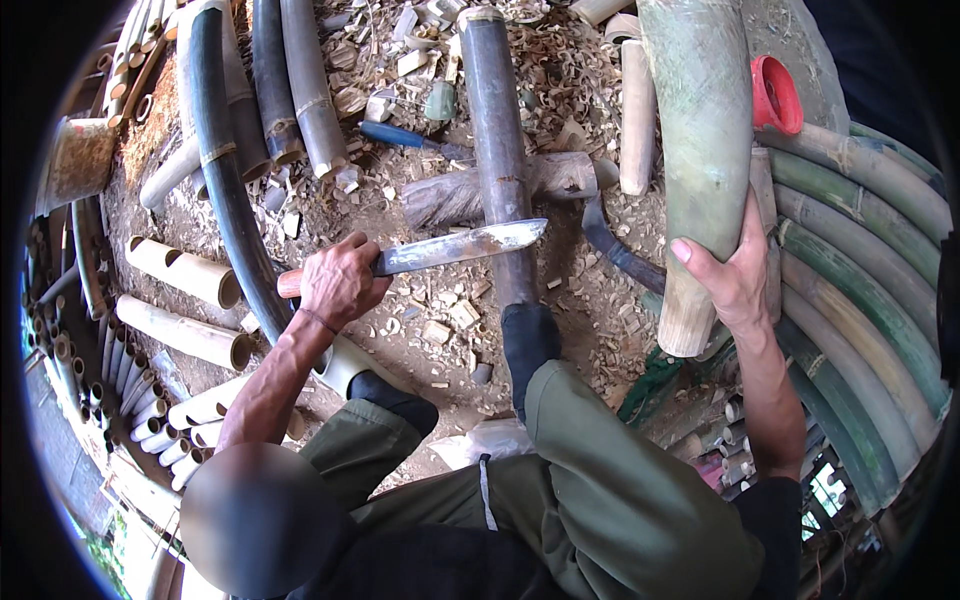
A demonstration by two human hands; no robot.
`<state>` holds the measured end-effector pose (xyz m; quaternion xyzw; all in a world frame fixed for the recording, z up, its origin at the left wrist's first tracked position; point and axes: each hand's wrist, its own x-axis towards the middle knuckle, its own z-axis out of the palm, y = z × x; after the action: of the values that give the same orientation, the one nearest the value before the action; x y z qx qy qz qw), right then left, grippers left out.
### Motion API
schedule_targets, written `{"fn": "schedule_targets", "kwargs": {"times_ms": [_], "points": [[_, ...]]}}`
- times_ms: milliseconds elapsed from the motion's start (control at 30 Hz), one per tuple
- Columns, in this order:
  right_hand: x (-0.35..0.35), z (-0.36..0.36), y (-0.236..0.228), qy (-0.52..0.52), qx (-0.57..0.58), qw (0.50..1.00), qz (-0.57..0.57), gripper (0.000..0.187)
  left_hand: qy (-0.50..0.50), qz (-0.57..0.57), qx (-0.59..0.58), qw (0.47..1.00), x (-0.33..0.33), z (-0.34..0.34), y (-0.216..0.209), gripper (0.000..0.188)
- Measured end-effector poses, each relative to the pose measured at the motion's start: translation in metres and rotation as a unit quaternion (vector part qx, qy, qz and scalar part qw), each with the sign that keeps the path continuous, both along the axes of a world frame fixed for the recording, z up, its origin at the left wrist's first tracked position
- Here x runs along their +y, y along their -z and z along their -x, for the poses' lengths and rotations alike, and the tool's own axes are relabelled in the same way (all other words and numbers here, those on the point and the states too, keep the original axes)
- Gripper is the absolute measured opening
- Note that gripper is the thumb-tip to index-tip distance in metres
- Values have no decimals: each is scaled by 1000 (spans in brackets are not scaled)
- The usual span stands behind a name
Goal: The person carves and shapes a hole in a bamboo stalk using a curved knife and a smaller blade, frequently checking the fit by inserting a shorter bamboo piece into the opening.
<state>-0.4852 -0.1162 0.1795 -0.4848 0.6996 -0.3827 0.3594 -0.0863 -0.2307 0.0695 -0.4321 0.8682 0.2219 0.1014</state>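
My left hand (342, 280) is wrapped round the reddish handle of a machete (450, 247). The long blade, worn and stained, points right and passes over a dark bamboo pole (492, 110). That pole lies across a short rough log (440, 200), its near end by my dark-socked foot. On the right, my right hand (732, 265) grips a thick grey-green bamboo pole (697, 120) near its lower end, thumb on the front and fingers partly hidden behind. The pole's lower end is pale and stripped.
Wood chips and shavings (560, 90) litter the ground. A blue-handled tool (400, 136) and a dark curved blade (615, 255) lie near the log. Long bamboo poles (850, 260) are stacked at right; cut bamboo pieces (185, 330) lie at left. A red container (778, 95) sits far right.
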Motion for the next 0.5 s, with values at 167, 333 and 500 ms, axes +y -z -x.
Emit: {"fn": "schedule_targets", "kwargs": {"times_ms": [167,333,500], "points": [[-1,0,-3,-24,7,1000,-10,88,4,-22,-16,1000,-2,0,6,22],[-4,-7,-2,-60,-31,997,-34,93,2,-27,-25,999,-6,0,7,22],[-4,-18,1,-207,124,970,6,98,-12,-53,14,998,-12,-6,19,22]]}}
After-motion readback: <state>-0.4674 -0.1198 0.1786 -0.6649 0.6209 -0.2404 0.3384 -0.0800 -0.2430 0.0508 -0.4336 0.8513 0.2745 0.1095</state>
